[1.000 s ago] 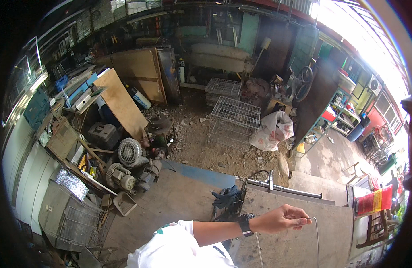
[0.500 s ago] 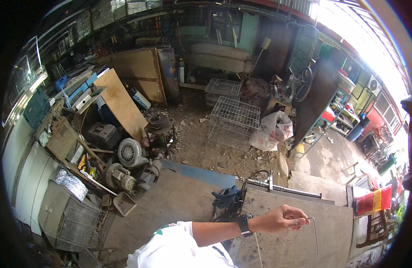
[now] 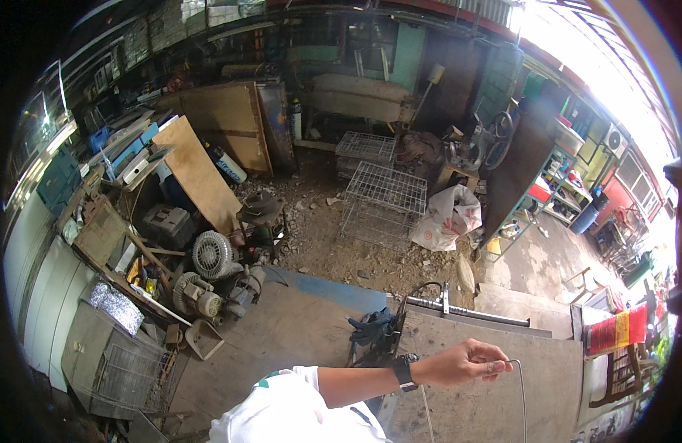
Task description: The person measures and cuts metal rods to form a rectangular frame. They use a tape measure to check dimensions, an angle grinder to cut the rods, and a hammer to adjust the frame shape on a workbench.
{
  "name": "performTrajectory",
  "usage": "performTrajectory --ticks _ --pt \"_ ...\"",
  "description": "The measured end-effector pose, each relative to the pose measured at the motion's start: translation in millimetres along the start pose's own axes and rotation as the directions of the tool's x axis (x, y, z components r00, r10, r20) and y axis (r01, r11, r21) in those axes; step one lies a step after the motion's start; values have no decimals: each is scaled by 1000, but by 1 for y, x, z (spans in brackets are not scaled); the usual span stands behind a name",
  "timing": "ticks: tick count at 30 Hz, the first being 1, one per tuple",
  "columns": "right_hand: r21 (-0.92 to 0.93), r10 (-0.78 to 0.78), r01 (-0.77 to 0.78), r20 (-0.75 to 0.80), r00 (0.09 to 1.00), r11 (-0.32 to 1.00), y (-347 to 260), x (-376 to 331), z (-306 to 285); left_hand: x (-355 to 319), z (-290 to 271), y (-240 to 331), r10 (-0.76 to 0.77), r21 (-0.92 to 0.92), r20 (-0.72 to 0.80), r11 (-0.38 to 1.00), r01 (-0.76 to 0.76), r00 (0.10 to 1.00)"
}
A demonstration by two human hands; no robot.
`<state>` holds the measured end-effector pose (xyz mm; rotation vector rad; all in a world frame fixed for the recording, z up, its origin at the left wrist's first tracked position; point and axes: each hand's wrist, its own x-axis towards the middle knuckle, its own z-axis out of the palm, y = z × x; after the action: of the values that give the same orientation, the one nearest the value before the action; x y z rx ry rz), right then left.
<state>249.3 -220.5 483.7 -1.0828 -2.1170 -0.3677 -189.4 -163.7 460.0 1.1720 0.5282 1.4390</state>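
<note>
My left hand (image 3: 477,363), reaching in from the lower middle with a dark watch (image 3: 405,371) on its wrist, is closed. Thumb and fingers pinch the end of a thin bent metal rod (image 3: 522,399). From the pinch the rod turns sharply and runs down past the lower edge. Below the wrist another thin pale rod (image 3: 427,413) shows; whether the two join is out of sight. Underneath lies a worn wooden board surface (image 3: 496,413). Dark gloves (image 3: 372,327) lie left of the hand, and a metal bar clamp (image 3: 474,313) lies beyond it. My right hand is out of view.
Wire racks (image 3: 385,192) and a white sack (image 3: 448,218) stand on rubble ahead. Motors (image 3: 200,295), a dustpan (image 3: 205,340) and a leaning plywood sheet (image 3: 197,173) crowd the left. A red-and-yellow bundle (image 3: 615,330) and a wooden chair (image 3: 627,376) are at right.
The view has shifted very slightly, so the background sits a little further left. My left hand and the rod keep the same pose.
</note>
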Motion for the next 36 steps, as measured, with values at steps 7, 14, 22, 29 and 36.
performTrajectory --ticks 7,14,22,29,36 --pt "-6 2 -2 -10 1000 1000 0 -3 -3 2 3 -2 -10 4 4 1000 10 1000" --pt "-26 33 -33 -19 999 999 6 -9 -4 5 7 -4 -19 -22 14 1000 19 1000" --pt "-72 59 -59 -4 998 996 12 -21 -7 7 11 -6 -42 18 26 999 41 999" --pt "-35 59 -58 29 998 998 13 -23 -16 8 16 -8 -39 54 44 998 36 998" --pt "-35 72 -72 1 997 997 13 -27 -17 10 20 -14 -33 -8 56 999 33 998"
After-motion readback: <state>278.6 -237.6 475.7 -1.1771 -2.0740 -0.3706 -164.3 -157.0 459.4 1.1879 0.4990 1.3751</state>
